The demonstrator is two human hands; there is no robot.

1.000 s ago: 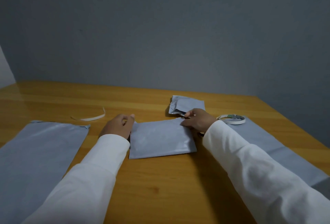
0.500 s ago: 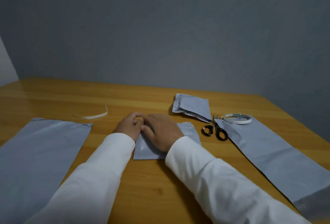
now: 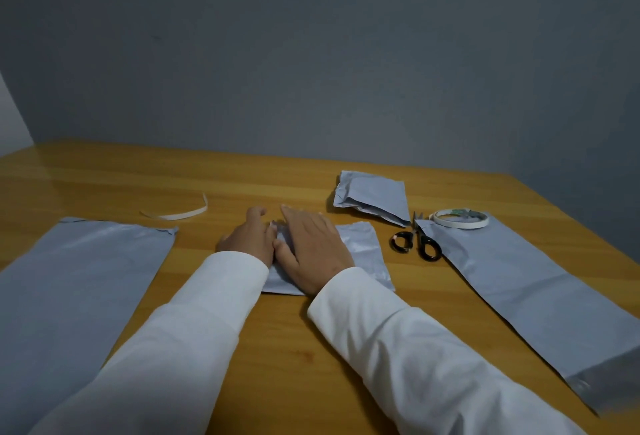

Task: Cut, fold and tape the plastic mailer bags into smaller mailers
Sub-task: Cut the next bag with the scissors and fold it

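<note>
A small folded grey mailer (image 3: pixel 363 254) lies flat on the wooden table (image 3: pixel 294 348) in front of me. My right hand (image 3: pixel 311 251) presses palm-down on its left half, fingers spread. My left hand (image 3: pixel 251 239) rests beside it on the mailer's left edge, fingers loosely curled, touching the right hand. Black-handled scissors (image 3: pixel 417 242) lie just right of the mailer. A roll of white tape (image 3: pixel 459 219) sits behind them on a long grey mailer bag (image 3: pixel 526 292).
Another large grey mailer bag (image 3: pixel 69 292) covers the table's left side. A stack of finished small mailers (image 3: pixel 372 197) lies at the back. A curled white backing strip (image 3: pixel 178 214) lies at the back left. A grey wall stands behind the table.
My right hand slid left across the small mailer from its right corner to beside my left hand, uncovering the scissors. The view shifted slightly.
</note>
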